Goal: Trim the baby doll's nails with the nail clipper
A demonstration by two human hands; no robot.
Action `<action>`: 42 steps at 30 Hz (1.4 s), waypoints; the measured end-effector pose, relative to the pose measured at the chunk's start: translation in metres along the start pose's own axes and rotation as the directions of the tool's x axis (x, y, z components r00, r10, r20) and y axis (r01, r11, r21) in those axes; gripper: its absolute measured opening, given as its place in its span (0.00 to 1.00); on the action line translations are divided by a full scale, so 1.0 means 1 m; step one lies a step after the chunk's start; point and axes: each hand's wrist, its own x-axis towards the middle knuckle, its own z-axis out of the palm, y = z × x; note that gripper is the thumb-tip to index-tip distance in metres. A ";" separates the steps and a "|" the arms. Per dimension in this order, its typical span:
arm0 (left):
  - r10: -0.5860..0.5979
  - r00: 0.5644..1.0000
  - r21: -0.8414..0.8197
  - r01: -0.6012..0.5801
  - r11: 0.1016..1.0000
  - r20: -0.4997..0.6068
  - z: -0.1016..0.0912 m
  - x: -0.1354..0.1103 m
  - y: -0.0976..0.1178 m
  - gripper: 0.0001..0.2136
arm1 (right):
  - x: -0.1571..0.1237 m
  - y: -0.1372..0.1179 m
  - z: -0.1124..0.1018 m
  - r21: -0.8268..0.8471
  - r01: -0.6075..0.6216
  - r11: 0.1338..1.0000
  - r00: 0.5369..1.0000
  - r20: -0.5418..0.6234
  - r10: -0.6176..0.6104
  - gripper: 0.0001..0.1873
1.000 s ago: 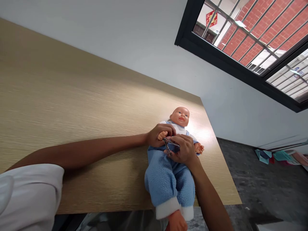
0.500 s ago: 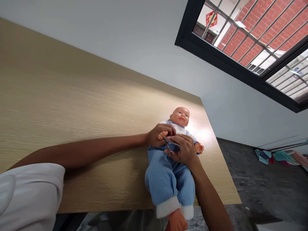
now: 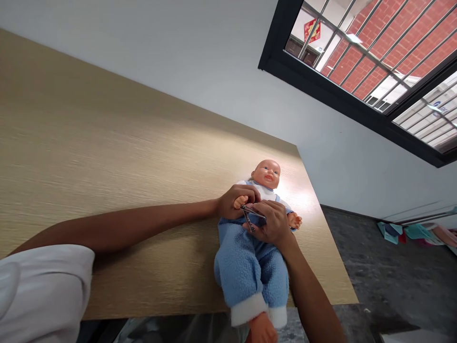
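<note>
A baby doll in blue fleece overalls and a white top lies on its back, head toward the wall. My left hand is closed around the doll's arm, with the small doll hand sticking out between my fingers. In my right hand is a metal nail clipper, its lever angled away from the body. The clipper's tip is at the doll's fingers; whether it touches them I cannot tell. The doll's other hand rests beside my right wrist.
The doll lies near the right end of a wooden table, its feet hanging past the front edge. Behind the table is a pale wall with a barred, dark-framed window. Colourful items are at the far right above the dark floor.
The view has shifted very slightly. Both hands, the clipper and the doll keep the same positions relative to each other.
</note>
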 end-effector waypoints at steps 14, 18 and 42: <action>-0.008 1.000 0.018 0.008 1.000 0.013 -0.001 0.001 0.001 0.17 | -0.001 0.001 0.000 0.028 0.045 0.999 0.999 0.026 -0.046 0.12; -0.022 1.000 0.032 0.022 0.999 0.008 0.000 0.000 0.000 0.15 | -0.001 0.002 0.000 0.051 0.086 0.995 0.996 0.018 -0.087 0.11; -0.019 1.000 0.019 0.018 1.000 0.013 0.000 -0.001 -0.001 0.15 | 0.000 0.001 0.002 0.019 0.056 0.998 0.998 -0.018 -0.056 0.16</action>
